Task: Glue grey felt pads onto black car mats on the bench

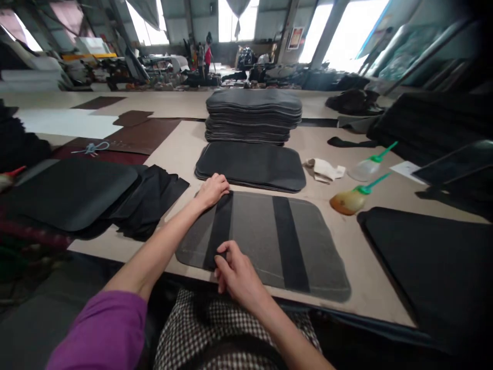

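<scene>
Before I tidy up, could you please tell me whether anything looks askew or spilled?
The tall stack of dark panels, beyond the lower pile, looks askew: its upper part juts right past the part beneath. No spill is visible.

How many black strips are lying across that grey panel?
2. The left strip lies near the panel's left end, partly covered by the hands; the right strip lies right of the middle.

The tan table [173, 149] bore a striped grey panel [254, 236], stacks of black panels [252, 121], and two green-tipped bottles [348, 202].
</scene>
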`<state>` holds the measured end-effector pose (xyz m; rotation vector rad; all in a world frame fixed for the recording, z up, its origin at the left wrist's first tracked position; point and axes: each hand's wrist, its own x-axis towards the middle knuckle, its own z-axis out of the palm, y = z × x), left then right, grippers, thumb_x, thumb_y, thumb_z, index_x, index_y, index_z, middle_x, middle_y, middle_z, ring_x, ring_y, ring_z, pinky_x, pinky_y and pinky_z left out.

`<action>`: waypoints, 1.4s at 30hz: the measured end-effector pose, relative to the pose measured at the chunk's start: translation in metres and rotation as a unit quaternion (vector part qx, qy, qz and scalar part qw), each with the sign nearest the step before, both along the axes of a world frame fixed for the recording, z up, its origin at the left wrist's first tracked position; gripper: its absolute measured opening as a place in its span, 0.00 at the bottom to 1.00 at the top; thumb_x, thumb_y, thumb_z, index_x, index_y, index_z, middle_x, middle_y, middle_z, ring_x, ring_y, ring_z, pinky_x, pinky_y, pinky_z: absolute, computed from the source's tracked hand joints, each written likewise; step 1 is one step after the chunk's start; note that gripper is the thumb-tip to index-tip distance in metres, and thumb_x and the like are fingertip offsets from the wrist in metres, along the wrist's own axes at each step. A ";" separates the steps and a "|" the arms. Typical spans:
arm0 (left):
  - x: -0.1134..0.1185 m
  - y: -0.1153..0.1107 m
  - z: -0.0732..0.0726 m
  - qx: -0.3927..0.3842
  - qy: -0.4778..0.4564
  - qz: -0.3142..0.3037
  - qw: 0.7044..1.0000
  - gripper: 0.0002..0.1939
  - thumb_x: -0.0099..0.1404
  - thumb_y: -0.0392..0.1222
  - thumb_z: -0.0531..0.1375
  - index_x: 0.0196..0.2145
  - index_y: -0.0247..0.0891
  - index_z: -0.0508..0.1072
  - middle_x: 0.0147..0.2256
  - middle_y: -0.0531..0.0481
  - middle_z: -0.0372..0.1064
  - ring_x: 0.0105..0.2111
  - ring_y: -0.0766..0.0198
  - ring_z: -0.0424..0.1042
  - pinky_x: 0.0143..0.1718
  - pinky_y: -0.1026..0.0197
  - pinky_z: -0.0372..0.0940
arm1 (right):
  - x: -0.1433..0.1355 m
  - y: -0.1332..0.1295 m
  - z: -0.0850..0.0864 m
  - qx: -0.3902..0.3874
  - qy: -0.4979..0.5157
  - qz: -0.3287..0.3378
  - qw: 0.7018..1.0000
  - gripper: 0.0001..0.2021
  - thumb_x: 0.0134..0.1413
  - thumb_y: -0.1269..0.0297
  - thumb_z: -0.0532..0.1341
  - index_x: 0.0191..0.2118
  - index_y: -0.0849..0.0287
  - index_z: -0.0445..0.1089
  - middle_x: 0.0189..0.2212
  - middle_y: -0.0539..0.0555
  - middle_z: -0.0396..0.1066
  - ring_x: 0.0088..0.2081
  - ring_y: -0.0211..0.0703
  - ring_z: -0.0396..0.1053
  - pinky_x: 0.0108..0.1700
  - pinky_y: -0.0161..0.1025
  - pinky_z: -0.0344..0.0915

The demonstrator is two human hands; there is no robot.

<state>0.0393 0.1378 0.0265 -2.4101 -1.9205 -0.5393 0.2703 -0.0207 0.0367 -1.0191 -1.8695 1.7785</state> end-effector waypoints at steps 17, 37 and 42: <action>0.010 -0.033 0.005 -0.012 0.054 -0.002 0.998 0.17 0.74 0.46 0.51 0.46 0.38 0.77 0.41 0.40 0.73 0.46 0.52 0.65 0.50 0.52 0.61 | -0.007 -0.006 0.011 0.188 -0.164 0.052 0.967 0.04 0.67 0.71 0.53 0.41 0.57 0.62 0.23 0.47 0.70 0.18 0.36 0.64 0.28 0.35 0.56; 0.002 -0.032 -0.010 0.013 -0.033 0.021 0.999 0.10 0.71 0.44 0.57 0.48 0.44 0.74 0.54 0.44 0.69 0.56 0.51 0.62 0.58 0.45 0.59 | 0.001 -0.029 0.009 0.462 -0.283 0.101 0.835 0.09 0.65 0.72 0.55 0.39 0.58 0.73 0.32 0.58 0.77 0.32 0.49 0.75 0.30 0.41 0.57; 0.003 -0.024 -0.001 0.042 -0.086 0.061 0.993 0.08 0.65 0.41 0.63 0.42 0.44 0.75 0.60 0.44 0.63 0.61 0.47 0.58 0.60 0.39 0.57 | -0.001 -0.026 -0.005 0.569 -0.189 0.033 0.800 0.03 0.59 0.69 0.64 0.33 0.58 0.72 0.38 0.56 0.72 0.42 0.51 0.67 0.39 0.46 0.61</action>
